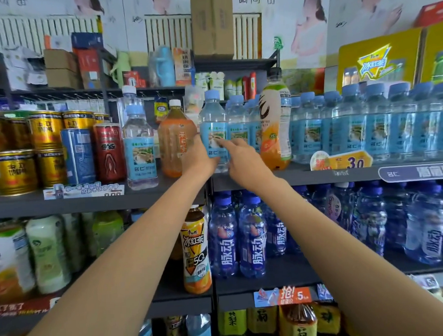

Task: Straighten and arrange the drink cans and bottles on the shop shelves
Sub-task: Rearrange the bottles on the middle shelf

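- A shop wall of dark metal shelves (292, 177), posters and cardboard boxes above; drinks stand in rows on each level.
- On the upper shelf, gold cans (15, 171) stand stacked at far left, then a blue can (78, 156) and a red can (109, 152), a lone water bottle (140, 151) and an orange tea bottle (175, 142).
- Both arms reach to the light-blue-labelled water bottle (213, 127) at the front of the shelf, just where two shelf units meet.
- The left hand (200, 156) wraps the bottle's lower left side, fingers curled behind it; the right hand (240, 154) has its fingers stretched out, tips touching the label.
- Step in hand, as I judge it: squaring this one bottle, label to the front, with the row of like water bottles (354, 125) to its right.
- A tall orange-and-white juice bottle (276, 124) stands in among that row; it looks misplaced.
- Next move likely calls for a small twist and a nudge, gently, since the tea bottle stands just beside and could tip.
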